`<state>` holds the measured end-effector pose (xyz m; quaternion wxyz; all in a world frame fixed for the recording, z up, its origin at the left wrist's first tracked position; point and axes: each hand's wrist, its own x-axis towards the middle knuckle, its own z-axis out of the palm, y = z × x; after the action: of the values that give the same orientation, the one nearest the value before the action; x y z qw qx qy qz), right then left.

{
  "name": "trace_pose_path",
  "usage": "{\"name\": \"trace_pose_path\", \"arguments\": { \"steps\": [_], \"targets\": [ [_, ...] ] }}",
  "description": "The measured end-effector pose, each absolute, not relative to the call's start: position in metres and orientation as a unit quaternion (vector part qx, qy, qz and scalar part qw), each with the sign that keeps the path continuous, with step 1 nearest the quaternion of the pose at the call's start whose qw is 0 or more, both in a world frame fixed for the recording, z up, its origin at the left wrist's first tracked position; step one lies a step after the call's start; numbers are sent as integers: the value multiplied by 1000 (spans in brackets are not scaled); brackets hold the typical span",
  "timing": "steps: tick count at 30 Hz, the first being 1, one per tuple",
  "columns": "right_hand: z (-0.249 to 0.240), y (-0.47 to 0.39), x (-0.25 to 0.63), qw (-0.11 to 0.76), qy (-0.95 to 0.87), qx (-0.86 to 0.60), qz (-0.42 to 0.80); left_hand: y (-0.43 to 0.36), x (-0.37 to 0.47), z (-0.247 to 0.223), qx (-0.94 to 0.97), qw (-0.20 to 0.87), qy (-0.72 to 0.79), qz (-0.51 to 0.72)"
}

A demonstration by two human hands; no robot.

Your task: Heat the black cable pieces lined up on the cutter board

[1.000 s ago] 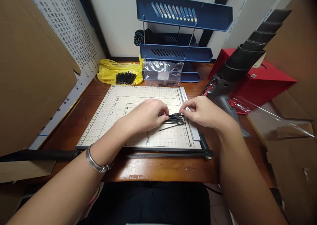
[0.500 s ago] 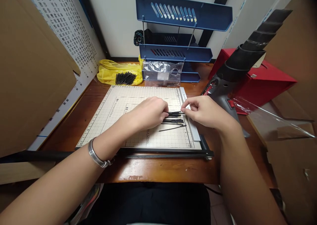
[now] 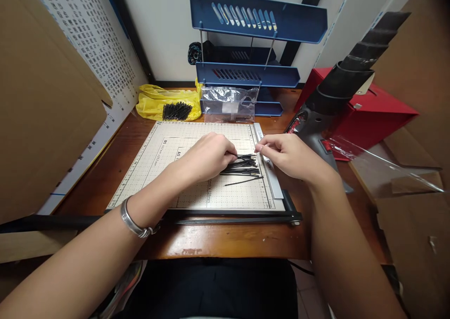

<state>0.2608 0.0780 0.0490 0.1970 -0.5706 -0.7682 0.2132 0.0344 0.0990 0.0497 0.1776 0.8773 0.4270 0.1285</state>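
Note:
A row of thin black strands (image 3: 244, 171), perhaps cut cords or tubes, lies on the cream gridded board of a paper trimmer (image 3: 197, 195). One strand (image 3: 242, 181) sits apart, slanting, nearer to me. My left hand (image 3: 213, 157) is closed over the left ends of the strands, thumb and forefinger pinched on the upper ones. At their right ends, beside the trimmer's pale ruler edge (image 3: 276, 181), my right hand (image 3: 290, 155) is closed in a pinch. What lies between its fingertips, if anything, is too small to make out.
Behind the trimmer, a yellow plastic bag (image 3: 147, 106) bears a pile of short black pieces (image 3: 176, 111). A clear bag (image 3: 228, 106) leans by a blue tiered rack (image 3: 258, 17). A grey-and-black heat-gun-like tool (image 3: 319, 108) and red box (image 3: 376, 117) stand right. The trimmer's dark arm (image 3: 225, 220) runs along the front.
The right hand's fingertips have shifted slightly up and away from me, and the left fingers slightly left. More of the black strands show between the hands.

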Motion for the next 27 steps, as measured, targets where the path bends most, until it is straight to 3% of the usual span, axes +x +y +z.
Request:
{"name": "trace_pose_path", "arguments": {
  "steps": [4, 11, 16, 18, 21, 27],
  "targets": [
    [47, 79, 260, 194, -767, -573, 213, 100, 32, 48, 874, 191, 421, 149],
    [43, 81, 260, 290, -731, -594, 172, 106, 25, 54, 857, 191, 434, 201],
    [39, 84, 260, 251, -737, -599, 186, 115, 13, 52, 828, 254, 441, 236],
    [38, 84, 259, 245, -740, -596, 191, 133, -2, 50, 789, 268, 493, 249],
    [37, 85, 255, 240, -745, -587, 206, 177, -35, 47, 670, 201, 657, 283],
    [38, 84, 250, 203, -744, -596, 224, 263, -77, 36, 552, 117, 782, 264]
  ]
}}
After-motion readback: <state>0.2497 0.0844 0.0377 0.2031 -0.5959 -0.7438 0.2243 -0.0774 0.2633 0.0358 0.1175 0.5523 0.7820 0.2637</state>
